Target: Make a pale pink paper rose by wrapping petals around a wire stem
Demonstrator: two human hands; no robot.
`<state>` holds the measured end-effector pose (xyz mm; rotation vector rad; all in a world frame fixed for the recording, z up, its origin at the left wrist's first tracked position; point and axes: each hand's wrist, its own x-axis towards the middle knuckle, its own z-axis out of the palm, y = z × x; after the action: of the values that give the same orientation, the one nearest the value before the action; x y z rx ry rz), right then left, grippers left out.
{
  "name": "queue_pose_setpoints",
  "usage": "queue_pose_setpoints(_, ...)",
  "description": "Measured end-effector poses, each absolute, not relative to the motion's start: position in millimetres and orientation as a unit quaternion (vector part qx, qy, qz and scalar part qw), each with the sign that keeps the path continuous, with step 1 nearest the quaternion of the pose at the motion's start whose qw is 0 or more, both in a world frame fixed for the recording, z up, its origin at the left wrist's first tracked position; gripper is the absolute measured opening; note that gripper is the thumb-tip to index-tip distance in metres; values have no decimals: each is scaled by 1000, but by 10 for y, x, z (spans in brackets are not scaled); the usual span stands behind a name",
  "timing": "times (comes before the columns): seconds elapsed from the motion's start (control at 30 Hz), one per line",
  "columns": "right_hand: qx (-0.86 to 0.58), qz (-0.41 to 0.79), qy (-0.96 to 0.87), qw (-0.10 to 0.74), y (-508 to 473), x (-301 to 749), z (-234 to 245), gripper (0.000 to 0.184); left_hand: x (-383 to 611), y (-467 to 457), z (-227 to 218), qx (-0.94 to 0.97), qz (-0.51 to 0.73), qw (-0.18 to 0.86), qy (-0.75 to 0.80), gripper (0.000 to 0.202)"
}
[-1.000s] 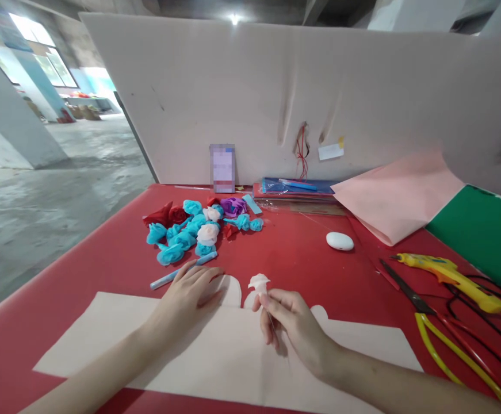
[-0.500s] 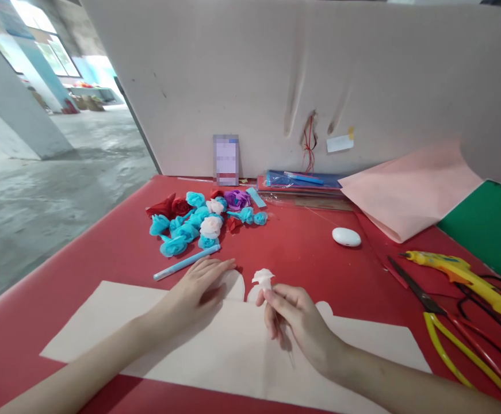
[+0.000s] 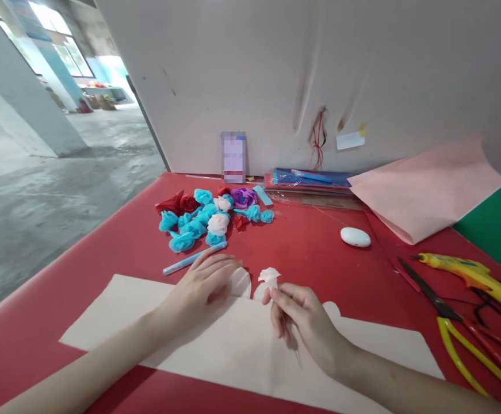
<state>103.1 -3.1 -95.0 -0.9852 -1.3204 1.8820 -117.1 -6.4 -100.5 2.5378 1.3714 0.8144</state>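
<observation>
My right hand (image 3: 302, 319) pinches the thin stem of a small pale pink paper flower (image 3: 270, 275), holding it upright above a large pale pink paper sheet (image 3: 215, 351) on the red table (image 3: 116, 241). My left hand (image 3: 201, 287) lies flat on that sheet with fingers stretched out, its tips on a rounded scalloped edge. A light blue pen (image 3: 194, 259) lies just beyond the left fingertips.
A heap of blue, red, white and purple paper flowers (image 3: 209, 215) sits behind the pen. A white oval object (image 3: 355, 237), yellow glue gun (image 3: 470, 273), yellow-handled scissors (image 3: 444, 313), folded pink paper (image 3: 423, 192) and green sheet (image 3: 496, 221) lie to the right. A white board (image 3: 319, 80) stands behind.
The view has shifted slightly, so everything sits further right. My left fingers have slid a little forward along the sheet; my right hand still holds the flower in the same way.
</observation>
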Motion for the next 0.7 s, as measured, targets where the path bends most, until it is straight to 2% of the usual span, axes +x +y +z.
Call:
queue_pose_setpoints(0.1, -374, 712, -504, 316, -34, 1028, -940, 35, -1153, -66, -1002, 841, 258, 65, 470, 35)
queue_pose_setpoints(0.23, -374, 711, -503, 319, -42, 1024, -920, 34, -1141, -59, -1009, 839, 251, 67, 478, 26)
queue_pose_setpoints(0.37, -375, 710, -503, 320, -46, 1023, -917, 34, -1129, -56, -982, 828, 252, 60, 497, 30)
queue_pose_setpoints(0.7, -374, 710, -504, 318, -43, 1030, -935, 33, -1146, -48, -996, 832, 280, 41, 477, 23)
